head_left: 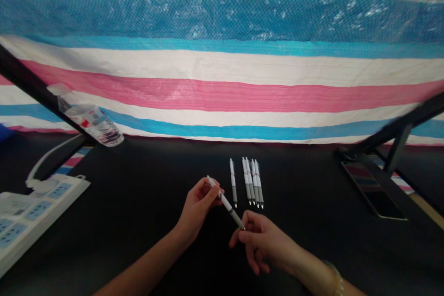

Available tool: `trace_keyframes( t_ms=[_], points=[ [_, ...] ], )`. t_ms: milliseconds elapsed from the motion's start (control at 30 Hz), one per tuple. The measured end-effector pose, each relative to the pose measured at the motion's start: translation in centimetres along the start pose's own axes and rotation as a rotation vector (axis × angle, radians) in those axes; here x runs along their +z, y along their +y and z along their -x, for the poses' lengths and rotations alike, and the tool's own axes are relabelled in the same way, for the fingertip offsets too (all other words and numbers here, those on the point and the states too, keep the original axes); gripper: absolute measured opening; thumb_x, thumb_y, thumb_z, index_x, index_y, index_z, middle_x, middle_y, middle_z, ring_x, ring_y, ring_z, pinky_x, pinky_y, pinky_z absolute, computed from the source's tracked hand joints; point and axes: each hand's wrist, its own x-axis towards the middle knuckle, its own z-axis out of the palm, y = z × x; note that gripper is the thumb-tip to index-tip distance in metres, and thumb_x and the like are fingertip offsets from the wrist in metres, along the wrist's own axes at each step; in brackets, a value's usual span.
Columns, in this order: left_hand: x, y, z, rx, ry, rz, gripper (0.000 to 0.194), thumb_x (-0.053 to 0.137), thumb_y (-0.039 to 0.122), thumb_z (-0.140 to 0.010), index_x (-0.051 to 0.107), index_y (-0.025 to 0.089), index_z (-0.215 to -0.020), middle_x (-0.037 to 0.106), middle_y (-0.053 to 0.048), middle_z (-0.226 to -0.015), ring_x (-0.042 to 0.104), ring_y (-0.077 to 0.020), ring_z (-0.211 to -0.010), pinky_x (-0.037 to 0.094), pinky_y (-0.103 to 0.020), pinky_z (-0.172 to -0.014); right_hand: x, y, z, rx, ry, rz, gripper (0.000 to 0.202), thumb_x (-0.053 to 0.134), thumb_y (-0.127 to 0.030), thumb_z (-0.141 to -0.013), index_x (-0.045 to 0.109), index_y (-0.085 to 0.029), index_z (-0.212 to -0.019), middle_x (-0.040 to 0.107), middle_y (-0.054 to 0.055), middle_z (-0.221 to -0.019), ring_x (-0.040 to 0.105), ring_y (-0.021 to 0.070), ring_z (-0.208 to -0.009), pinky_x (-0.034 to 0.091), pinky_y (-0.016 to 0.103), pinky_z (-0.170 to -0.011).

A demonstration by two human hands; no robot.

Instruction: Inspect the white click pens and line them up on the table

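Observation:
A white pen with a grey grip (227,205) slants down to the right between my hands. The thumb and fingers of my left hand (199,206) are closed on its upper, push-button end. At the lower end, the thumb and index finger of my right hand (265,239) pinch around the tip, with the other fingers curled below. Beyond my hands, a single similar pen (233,182) lies on the black table (166,166). Just right of it, several more pens (252,182) lie side by side in a row, tips toward me.
On the left lie a white power strip (74,185) with a plugged-in cable and a clear plastic bottle (95,125) beside a black bar. A phone (374,189) lies at the right near another black support (398,143). A striped plastic sheet (222,95) hangs behind the table.

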Motion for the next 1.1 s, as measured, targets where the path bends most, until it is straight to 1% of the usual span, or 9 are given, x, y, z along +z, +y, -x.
trace_keyframes(
  t_ms=[167,267,333,433,500,667,867,967,1100],
  points=[
    [0.04,-0.02,0.04,0.004,0.008,-0.01,0.037,0.088,0.044,-0.069,0.069,0.017,-0.085,0.07,-0.002,-0.077,0.063,-0.0124,-0.07,0.054,-0.02,-0.062,-0.25,0.44,-0.29,0.009,-0.057,-0.074,0.056,0.056,-0.068,-0.089,0.055,-0.012,-0.093,0.073,0.016,-0.095,0.065,0.0124,-0.048,0.04,0.018,-0.034],
    [0.26,0.03,0.2,-0.001,0.007,-0.034,0.036,0.087,0.044,-0.069,0.068,0.017,-0.083,0.069,-0.002,-0.077,0.062,-0.0126,-0.07,0.053,-0.021,-0.062,-0.11,0.38,-0.2,-0.009,-0.037,-0.069,0.05,0.068,-0.061,-0.084,0.051,-0.017,-0.099,0.073,0.013,-0.104,0.067,0.013,-0.048,0.043,0.017,-0.033],
    [0.39,0.04,0.29,-0.008,0.004,-0.037,0.037,0.088,0.045,-0.068,0.068,0.017,-0.082,0.068,-0.001,-0.076,0.062,-0.0128,-0.069,0.053,-0.021,-0.061,-0.01,0.26,-0.1,-0.018,-0.029,-0.03,0.049,0.076,-0.055,-0.079,0.046,-0.019,-0.092,0.074,0.009,-0.098,0.066,0.0121,-0.044,0.042,0.016,-0.032],
    [0.43,-0.02,0.3,-0.012,-0.002,-0.03,0.036,0.087,0.044,-0.069,0.068,0.017,-0.082,0.068,-0.001,-0.076,0.061,-0.0121,-0.069,0.052,-0.02,-0.06,0.02,0.09,-0.05,0.002,-0.067,-0.023,0.051,0.067,-0.064,-0.084,0.049,-0.016,-0.088,0.073,0.009,-0.086,0.064,0.0106,-0.042,0.042,0.015,-0.034],
    [0.36,-0.13,0.23,-0.005,0.003,-0.022,0.035,0.087,0.044,-0.07,0.068,0.017,-0.082,0.067,-0.001,-0.076,0.061,-0.0118,-0.07,0.053,-0.019,-0.06,0.01,0.03,-0.07,0.014,-0.074,-0.039,0.055,0.059,-0.068,-0.086,0.052,-0.014,-0.095,0.073,0.012,-0.094,0.066,0.0109,-0.044,0.044,0.016,-0.035],
    [0.25,-0.38,0.04,0.017,0.036,-0.011,0.036,0.089,0.043,-0.068,0.069,0.017,-0.083,0.066,-0.001,-0.077,0.063,-0.013,-0.073,0.054,-0.02,-0.061,-0.12,0.41,-0.29,0.013,-0.034,0.04,0.049,0.074,-0.056,-0.08,0.042,-0.02,-0.091,0.072,0.008,-0.099,0.066,0.0125,-0.044,0.044,0.017,-0.035],
    [0.24,-0.26,0.08,-0.004,0.028,0.034,0.039,0.09,0.043,-0.066,0.07,0.017,-0.087,0.07,-0.002,-0.078,0.063,-0.0133,-0.072,0.054,-0.021,-0.062,-0.42,0.73,-0.46,-0.011,-0.076,-0.057,0.057,0.056,-0.067,-0.089,0.056,-0.011,-0.086,0.071,0.015,-0.091,0.067,0.0137,-0.046,0.045,0.018,-0.036],
    [0.14,-0.34,0.14,0.013,0.041,-0.001,0.037,0.088,0.044,-0.069,0.07,0.018,-0.088,0.07,-0.002,-0.079,0.065,-0.0149,-0.077,0.055,-0.022,-0.065,-0.36,0.61,-0.45,-0.01,-0.07,-0.052,0.054,0.063,-0.064,-0.086,0.058,-0.012,-0.096,0.072,0.014,-0.097,0.068,0.0148,-0.047,0.048,0.019,-0.036],
    [0.11,-0.4,0.27,0.048,0.02,-0.041,0.033,0.086,0.042,-0.072,0.07,0.018,-0.089,0.071,-0.002,-0.079,0.065,-0.0158,-0.076,0.054,-0.023,-0.065,-0.27,0.85,-0.62,-0.043,-0.025,0.057,0.051,0.069,-0.06,-0.084,0.059,-0.011,-0.085,0.07,0.011,-0.085,0.067,0.0148,-0.045,0.047,0.018,-0.035]
  ],
)
